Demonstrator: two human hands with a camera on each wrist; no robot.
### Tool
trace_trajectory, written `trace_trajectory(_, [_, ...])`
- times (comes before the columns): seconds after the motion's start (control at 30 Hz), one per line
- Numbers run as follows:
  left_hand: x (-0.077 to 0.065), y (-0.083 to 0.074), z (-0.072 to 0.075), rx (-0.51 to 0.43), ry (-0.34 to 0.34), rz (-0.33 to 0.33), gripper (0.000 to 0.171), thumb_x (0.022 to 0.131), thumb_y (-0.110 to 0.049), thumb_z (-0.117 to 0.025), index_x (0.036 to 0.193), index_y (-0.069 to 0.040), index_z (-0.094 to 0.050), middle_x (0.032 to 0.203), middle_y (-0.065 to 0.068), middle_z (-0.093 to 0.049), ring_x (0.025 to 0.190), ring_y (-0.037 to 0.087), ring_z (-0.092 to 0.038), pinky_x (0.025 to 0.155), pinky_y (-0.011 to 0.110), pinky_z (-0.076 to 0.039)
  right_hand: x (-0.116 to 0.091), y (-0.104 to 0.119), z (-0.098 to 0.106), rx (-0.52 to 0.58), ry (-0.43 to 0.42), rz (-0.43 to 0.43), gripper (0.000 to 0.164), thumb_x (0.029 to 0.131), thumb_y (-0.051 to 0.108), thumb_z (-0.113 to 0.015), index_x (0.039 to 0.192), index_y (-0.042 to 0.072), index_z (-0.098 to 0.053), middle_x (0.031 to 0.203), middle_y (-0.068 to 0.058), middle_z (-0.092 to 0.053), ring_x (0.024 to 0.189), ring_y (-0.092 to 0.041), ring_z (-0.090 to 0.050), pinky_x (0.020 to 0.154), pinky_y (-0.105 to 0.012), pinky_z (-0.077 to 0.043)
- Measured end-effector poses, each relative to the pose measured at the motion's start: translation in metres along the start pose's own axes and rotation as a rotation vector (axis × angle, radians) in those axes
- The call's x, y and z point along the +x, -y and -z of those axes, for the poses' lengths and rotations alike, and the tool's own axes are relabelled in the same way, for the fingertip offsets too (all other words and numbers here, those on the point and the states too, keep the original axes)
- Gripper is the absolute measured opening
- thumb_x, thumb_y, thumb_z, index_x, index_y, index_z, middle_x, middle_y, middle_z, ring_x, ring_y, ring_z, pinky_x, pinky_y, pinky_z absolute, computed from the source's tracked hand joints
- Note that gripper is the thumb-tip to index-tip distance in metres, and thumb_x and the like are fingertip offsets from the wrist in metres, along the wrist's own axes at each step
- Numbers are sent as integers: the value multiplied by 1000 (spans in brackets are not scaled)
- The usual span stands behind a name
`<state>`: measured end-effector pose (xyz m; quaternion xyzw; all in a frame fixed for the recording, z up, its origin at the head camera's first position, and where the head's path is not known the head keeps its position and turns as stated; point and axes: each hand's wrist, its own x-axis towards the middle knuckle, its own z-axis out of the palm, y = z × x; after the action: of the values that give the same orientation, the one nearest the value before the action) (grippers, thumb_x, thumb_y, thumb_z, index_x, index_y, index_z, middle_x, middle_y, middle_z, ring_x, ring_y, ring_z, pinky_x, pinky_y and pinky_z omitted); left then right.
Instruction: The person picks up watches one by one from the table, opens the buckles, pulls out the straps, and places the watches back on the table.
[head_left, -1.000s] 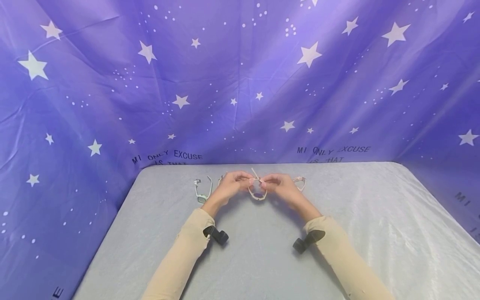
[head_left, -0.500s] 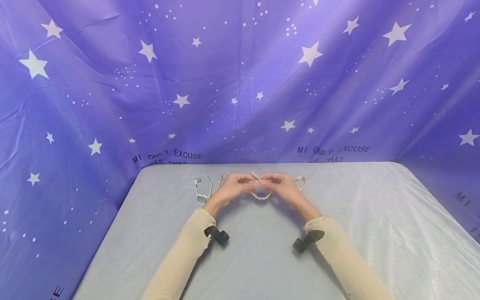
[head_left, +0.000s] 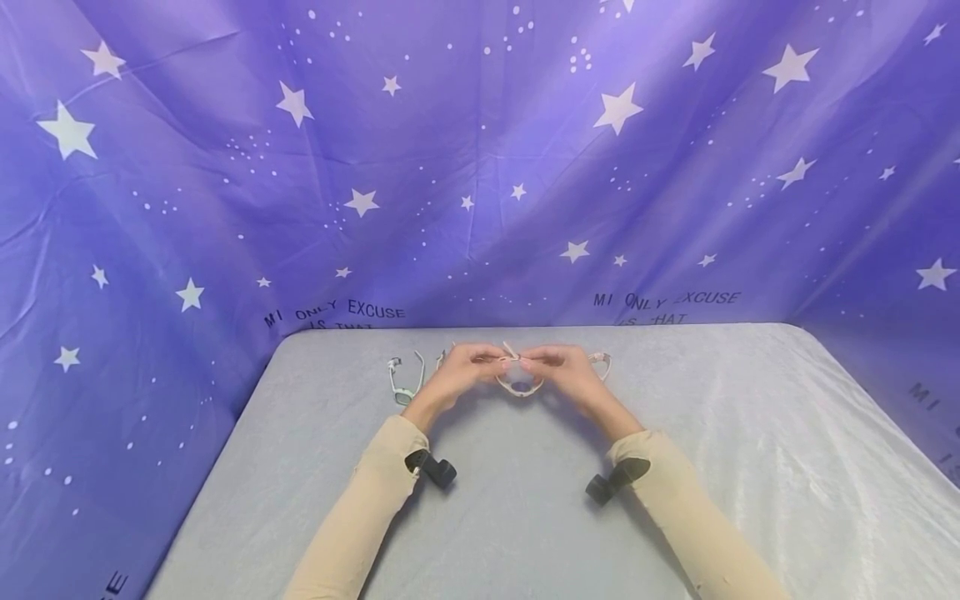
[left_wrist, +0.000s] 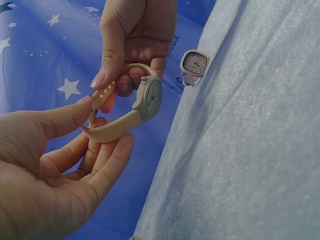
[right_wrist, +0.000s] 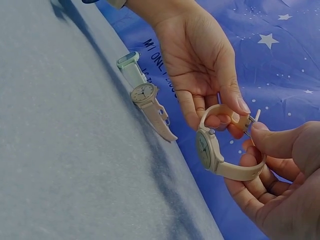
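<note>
Star-printed purple fabric [head_left: 427, 150] backed the velvety grey tabletop [head_left: 521, 508]; your left hand [head_left: 463, 371] and right hand [head_left: 562, 371] pinched the smooth, looped strap [left_wrist: 112, 131] of a round-dialled beige wristwatch [left_wrist: 149, 97].

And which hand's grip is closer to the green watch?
Left. The left grip is near the green watch; the right grip is farther away, beyond the held beige watch.

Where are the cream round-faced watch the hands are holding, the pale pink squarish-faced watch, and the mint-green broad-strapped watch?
Held cream round-faced watch [left_wrist: 154, 98]: left wrist view, on its dial.
Pale pink squarish-faced watch [left_wrist: 195, 63]: left wrist view, on its dial.
Mint-green broad-strapped watch [right_wrist: 133, 73]: right wrist view, on its strap.
</note>
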<state>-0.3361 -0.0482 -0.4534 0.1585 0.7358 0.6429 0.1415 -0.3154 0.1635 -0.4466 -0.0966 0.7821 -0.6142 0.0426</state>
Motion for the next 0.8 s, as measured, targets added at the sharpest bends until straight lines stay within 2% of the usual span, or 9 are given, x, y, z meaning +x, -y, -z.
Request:
trace_trajectory(0.13, [0, 0, 1, -12, -8, 9, 30, 94, -6, -68, 120, 9, -67, 115, 24, -72, 91, 16, -71, 98, 47, -59, 0, -1, 0, 5, 1, 5, 31, 93, 10, -73, 117, -10, -69, 112, -29, -73, 91, -32, -71, 75, -25, -59])
trace_trajectory(0.2, [0, 0, 1, -21, -8, 9, 31, 94, -7, -68, 121, 9, -66, 116, 24, -72, 90, 14, -71, 98, 46, -59, 0, -1, 0, 5, 1, 9, 31, 93, 10, -72, 117, -10, -69, 112, -29, -72, 92, -32, -71, 75, -25, -59])
trace_trajectory(0.37, [1, 0, 3, -22, 3, 7, 32, 96, -8, -67, 123, 10, -65, 120, 26, -70, 94, 20, -73, 98, 46, -59, 1, 0, 1, 10, 3, 5, 30, 93, 9, -71, 117, -10, -69, 114, -31, -71, 90, -31, -71, 74, -24, -58])
trace_trajectory(0.57, [0, 1, 3, -3, 49, 6, 34, 97, -12, -68, 125, 6, -65, 124, 31, -67, 105, 36, -71, 98, 46, -59, 0, 0, 1, 11, 12, -4, 30, 95, 9, -69, 118, -10, -67, 112, -35, -69, 78, -21, -69, 72, -24, -57])
trace_trajectory(0.63, [0, 1, 2, -8, 64, 11, 34, 96, -12, -68, 126, 5, -65, 125, 33, -65, 104, 35, -71, 99, 47, -59, 0, 0, 1, 15, 14, -8, 31, 95, 10, -69, 118, -10, -67, 114, -35, -68, 79, -22, -69, 73, -25, -57])
trace_trajectory(0.8, [0, 2, 2, -13, 66, 17, 35, 95, -12, -69, 126, 4, -66, 129, 31, -64, 99, 24, -72, 98, 45, -59, 0, -3, 0, 20, 6, -15, 35, 95, 15, -70, 121, -9, -66, 118, -33, -68, 90, -26, -70, 75, -25, -58])
